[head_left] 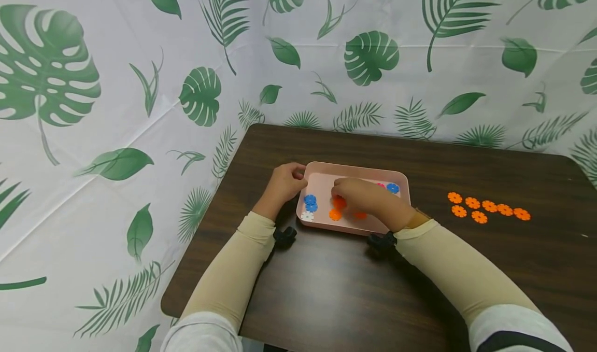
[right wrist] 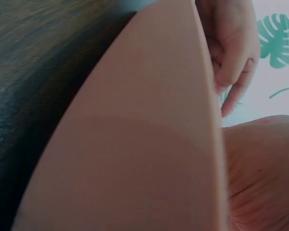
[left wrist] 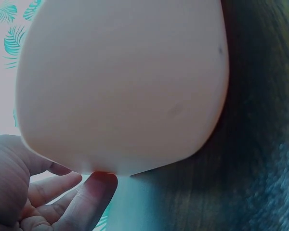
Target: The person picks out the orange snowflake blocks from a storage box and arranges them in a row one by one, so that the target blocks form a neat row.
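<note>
A pink tray (head_left: pixel 356 166) lies on the table with flower-shaped discs in it. My left hand (head_left: pixel 285 182) is at the tray's left end; in the left wrist view its thumb and fingers (left wrist: pixel 94 197) grip the rim. Inside the tray, my right hand (head_left: pixel 359 194) reaches down with bent fingers over an orange flower disc (head_left: pixel 339 202). Its fingertips are hidden, so a hold on a disc cannot be made out. Near it lies another orange disc (head_left: pixel 335 215). Blue discs (head_left: pixel 310 203) and white discs (head_left: pixel 307 216) lie at the left, a blue disc (head_left: pixel 393 187) at the far right corner.
Several orange flower discs (head_left: pixel 489 206) lie in two loose rows on the dark wooden table (head_left: pixel 326 279), right of the tray. A leaf-patterned cloth (head_left: pixel 298 56) hangs behind and to the left. The tray's wall fills most of both wrist views.
</note>
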Demonstrator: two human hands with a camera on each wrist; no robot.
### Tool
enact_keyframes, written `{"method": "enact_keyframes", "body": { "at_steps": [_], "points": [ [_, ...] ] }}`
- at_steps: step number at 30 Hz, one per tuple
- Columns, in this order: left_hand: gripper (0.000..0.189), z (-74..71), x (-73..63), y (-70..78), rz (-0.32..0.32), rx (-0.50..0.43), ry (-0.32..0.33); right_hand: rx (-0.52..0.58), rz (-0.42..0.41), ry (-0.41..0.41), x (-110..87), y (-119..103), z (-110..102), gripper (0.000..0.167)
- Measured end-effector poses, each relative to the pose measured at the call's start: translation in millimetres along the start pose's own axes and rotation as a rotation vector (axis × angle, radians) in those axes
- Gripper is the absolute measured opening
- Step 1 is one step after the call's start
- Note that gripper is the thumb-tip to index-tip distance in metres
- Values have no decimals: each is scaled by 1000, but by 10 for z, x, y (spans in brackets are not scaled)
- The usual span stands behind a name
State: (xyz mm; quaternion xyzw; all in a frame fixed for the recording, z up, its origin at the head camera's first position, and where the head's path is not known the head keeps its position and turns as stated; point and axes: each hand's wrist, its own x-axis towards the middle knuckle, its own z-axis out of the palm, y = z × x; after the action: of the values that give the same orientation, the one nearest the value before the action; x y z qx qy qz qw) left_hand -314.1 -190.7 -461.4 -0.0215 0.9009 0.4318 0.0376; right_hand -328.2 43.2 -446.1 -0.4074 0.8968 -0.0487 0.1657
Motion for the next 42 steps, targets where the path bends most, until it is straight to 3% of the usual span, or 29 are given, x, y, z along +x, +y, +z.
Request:
{"method": "enact_keyframes", "body": {
  "at_steps": [12, 21, 29, 36, 42],
  "points": [
    [45, 8, -6, -15, 16, 14, 19, -69, 24, 1, -1, -64, 17, 41],
    [44, 30, -19, 2, 13, 5, 17, -69, 65, 78, -202, 102, -157, 35],
    [44, 11, -23, 4, -2, 2, 12, 53, 81, 212, -777, 511, -396, 35],
    [43, 12, -30, -4, -13, -4, 8, 96, 250, 240, -1386, 933, -459, 36],
    [44, 22, -27, 17, -2, 1, 9, 92, 308, 272, -1923, 1306, -421, 38]
  ]
}}
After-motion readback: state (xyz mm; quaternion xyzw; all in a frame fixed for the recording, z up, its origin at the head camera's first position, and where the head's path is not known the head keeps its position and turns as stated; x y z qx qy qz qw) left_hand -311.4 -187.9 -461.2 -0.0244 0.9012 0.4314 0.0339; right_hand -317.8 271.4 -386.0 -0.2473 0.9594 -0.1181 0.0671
